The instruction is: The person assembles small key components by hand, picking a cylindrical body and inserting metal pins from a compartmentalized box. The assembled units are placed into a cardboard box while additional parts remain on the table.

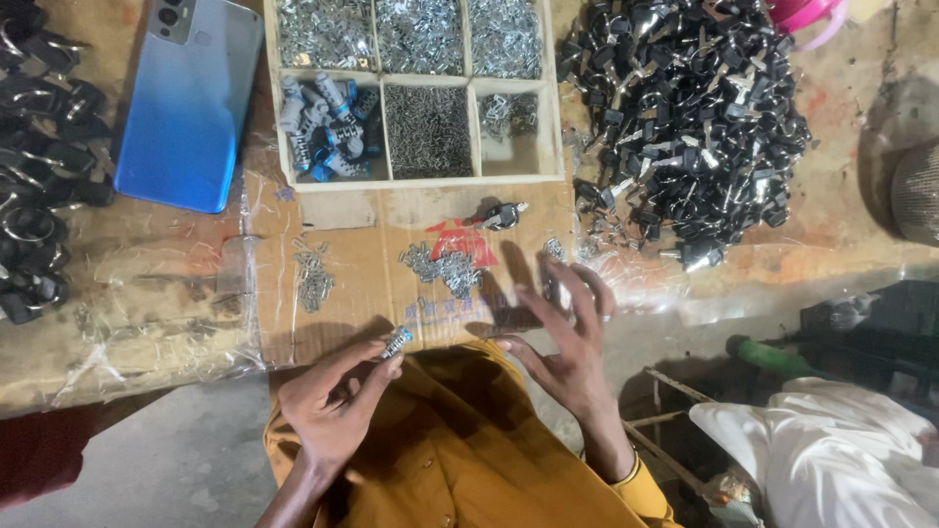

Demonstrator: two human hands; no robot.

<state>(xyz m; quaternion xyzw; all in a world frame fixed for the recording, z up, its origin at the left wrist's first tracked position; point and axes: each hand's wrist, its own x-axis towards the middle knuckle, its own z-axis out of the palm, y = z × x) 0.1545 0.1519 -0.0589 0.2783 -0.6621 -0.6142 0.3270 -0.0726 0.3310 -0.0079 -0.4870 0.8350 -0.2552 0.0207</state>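
The workbench [147,323] was covered with torn clear film and a flattened sheet of cardboard [362,284]. At its far right lay a large heap of black-headed keys [685,117]; at the far left, a row of black parts on metal rings [34,176]. A blue phone [191,108] lay face down beside a wooden compartment tray [419,181], whose cells held small bright metal parts, fine dark pins, and blue-and-silver lock cylinders [323,127]. On the cardboard were a loose scatter of small metal pieces [445,266], a second smaller scatter [315,279] to its left, and one black-headed key assembly [501,215] near the tray edge.

The left hand [328,406] pinched a small lock cylinder [396,343] between thumb and fingertips, near the cardboard's front edge. The right hand [567,337] was open and empty, fingers spread, hovering just right of the central scatter.

Judgement: the work stood at the fitting stage, with the cylinder held ready and the free hand reaching for a small part. Picking one piece cleanly from the scatter would call for a fine fingertip pinch.
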